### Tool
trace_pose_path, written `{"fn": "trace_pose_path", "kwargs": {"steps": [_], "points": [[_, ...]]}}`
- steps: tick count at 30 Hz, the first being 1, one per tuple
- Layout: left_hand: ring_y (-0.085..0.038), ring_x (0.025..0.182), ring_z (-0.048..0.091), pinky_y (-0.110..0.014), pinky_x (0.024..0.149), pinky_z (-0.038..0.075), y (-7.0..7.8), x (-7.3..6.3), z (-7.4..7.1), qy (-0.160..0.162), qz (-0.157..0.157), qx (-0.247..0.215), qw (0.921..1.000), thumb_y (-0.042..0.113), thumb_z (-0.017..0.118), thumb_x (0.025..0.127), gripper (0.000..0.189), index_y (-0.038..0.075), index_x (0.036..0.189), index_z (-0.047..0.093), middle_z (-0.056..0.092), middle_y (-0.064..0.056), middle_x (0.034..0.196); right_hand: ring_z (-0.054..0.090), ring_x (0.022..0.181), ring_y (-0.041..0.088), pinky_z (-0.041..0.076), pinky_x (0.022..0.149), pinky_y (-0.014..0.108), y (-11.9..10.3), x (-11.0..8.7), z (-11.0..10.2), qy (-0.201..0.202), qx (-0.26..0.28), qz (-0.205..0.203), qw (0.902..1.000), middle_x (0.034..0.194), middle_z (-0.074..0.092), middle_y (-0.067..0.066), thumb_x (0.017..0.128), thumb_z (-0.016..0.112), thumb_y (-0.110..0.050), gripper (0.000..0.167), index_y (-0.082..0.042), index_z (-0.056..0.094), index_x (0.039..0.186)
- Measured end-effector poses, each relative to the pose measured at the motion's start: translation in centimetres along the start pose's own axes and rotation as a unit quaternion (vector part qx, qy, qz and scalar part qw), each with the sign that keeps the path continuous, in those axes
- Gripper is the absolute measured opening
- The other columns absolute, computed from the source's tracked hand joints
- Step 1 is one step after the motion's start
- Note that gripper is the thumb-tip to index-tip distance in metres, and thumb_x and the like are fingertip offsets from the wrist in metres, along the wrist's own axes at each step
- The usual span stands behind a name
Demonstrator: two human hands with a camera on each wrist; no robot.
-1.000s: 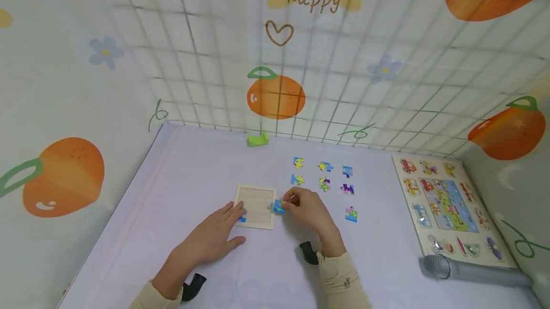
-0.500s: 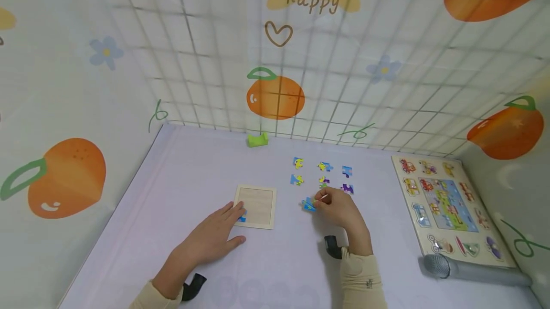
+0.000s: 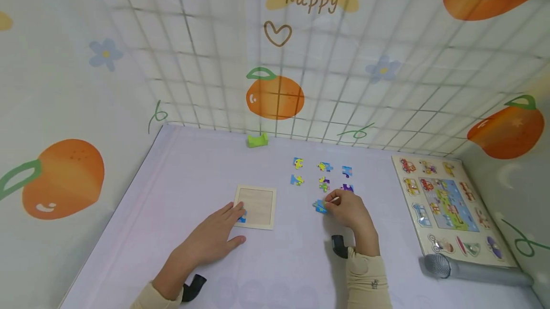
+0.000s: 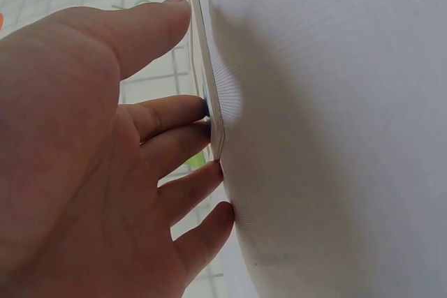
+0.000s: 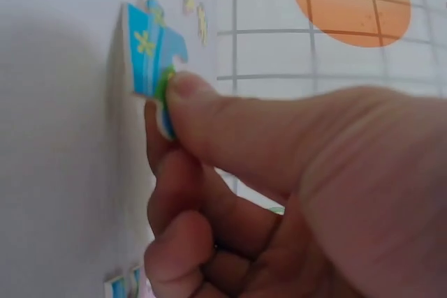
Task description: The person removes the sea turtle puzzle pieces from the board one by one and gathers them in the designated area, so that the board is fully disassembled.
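Observation:
My left hand (image 3: 210, 237) rests with extended fingers on the left side of a shallow wooden puzzle tray (image 3: 253, 226). Beneath those fingertips, part of a blue puzzle piece (image 3: 242, 218) shows in the tray's lower-left corner. In the left wrist view the thumb and fingertips of the hand (image 4: 105, 144) meet the tray's edge (image 4: 207, 68). To the right of the tray, my right hand (image 3: 352, 213) pinches a blue puzzle piece (image 3: 320, 206) between thumb and fingers, just above the table. The right wrist view shows a yellow star-like mark on this piece (image 5: 143, 50).
Several loose puzzle pieces (image 3: 324, 166) lie in rows beyond the right hand, which partly covers a purple one (image 3: 347, 187). A light-green block (image 3: 258, 141) stands near the back wall. At right are a picture puzzle board (image 3: 451, 204) and a grey microphone (image 3: 481, 273).
My right hand has moved right, away from the tray, carrying the pinched puzzle piece. It now hides a pink-and-green piece visible a second ago. My left hand has stayed still.

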State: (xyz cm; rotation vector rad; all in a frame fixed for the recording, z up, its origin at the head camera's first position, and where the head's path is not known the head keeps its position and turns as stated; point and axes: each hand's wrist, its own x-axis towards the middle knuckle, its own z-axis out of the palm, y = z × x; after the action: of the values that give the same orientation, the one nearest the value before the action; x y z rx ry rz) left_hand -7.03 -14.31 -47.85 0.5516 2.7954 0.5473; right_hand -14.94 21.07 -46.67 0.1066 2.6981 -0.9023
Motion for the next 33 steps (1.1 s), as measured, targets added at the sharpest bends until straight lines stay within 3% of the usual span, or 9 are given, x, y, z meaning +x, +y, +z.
{"fn": "trace_pose_path", "kwargs": {"steps": [15, 26, 30, 33], "points": [[-0.034, 0.154, 0.033, -0.054, 0.122, 0.033, 0.0, 0.1, 0.0, 0.002, -0.007, -0.007, 0.9999, 0.037, 0.066, 0.099, 0.062, 0.007, 0.151, 0.049, 0.038, -0.01, 0.164, 0.058, 0.079, 0.022, 0.044, 0.063, 0.029, -0.3, 0.2, 0.5, 0.038, -0.037, 0.012, 0.9985, 0.087, 0.069, 0.006, 0.092, 0.073, -0.013, 0.006, -0.007, 0.072, 0.094], [-0.031, 0.147, 0.042, -0.052, 0.119, 0.039, -0.7, 0.7, 0.4, 0.028, -0.011, -0.004, 0.9995, 0.035, 0.069, 0.098, 0.057, 0.013, 0.147, 0.053, 0.046, -0.007, 0.16, 0.058, 0.077, 0.022, 0.046, 0.063, 0.031, -0.6, 0.0, 0.6, 0.043, -0.047, 0.011, 0.9979, 0.086, 0.069, 0.007, 0.091, 0.073, -0.012, 0.006, -0.006, 0.072, 0.094], [-0.028, 0.144, 0.046, -0.05, 0.118, 0.041, -1.1, 1.0, 0.7, 0.039, -0.01, 0.003, 0.9992, 0.035, 0.071, 0.097, 0.056, 0.015, 0.146, 0.054, 0.05, -0.005, 0.156, 0.059, 0.079, 0.022, 0.049, 0.066, 0.033, -1.3, 0.1, 0.8, 0.047, -0.043, 0.013, 0.9979, 0.088, 0.07, 0.007, 0.093, 0.072, -0.015, 0.01, -0.006, 0.072, 0.096], [-0.025, 0.142, 0.047, -0.048, 0.117, 0.042, -1.3, 1.2, 0.8, 0.045, -0.018, 0.002, 0.9988, 0.034, 0.072, 0.096, 0.058, 0.016, 0.147, 0.053, 0.054, -0.004, 0.152, 0.061, 0.081, 0.021, 0.051, 0.069, 0.035, -2.4, 0.2, 1.5, 0.055, -0.041, -0.009, 0.9976, 0.089, 0.072, 0.006, 0.093, 0.072, -0.017, 0.012, -0.006, 0.072, 0.096]]}}
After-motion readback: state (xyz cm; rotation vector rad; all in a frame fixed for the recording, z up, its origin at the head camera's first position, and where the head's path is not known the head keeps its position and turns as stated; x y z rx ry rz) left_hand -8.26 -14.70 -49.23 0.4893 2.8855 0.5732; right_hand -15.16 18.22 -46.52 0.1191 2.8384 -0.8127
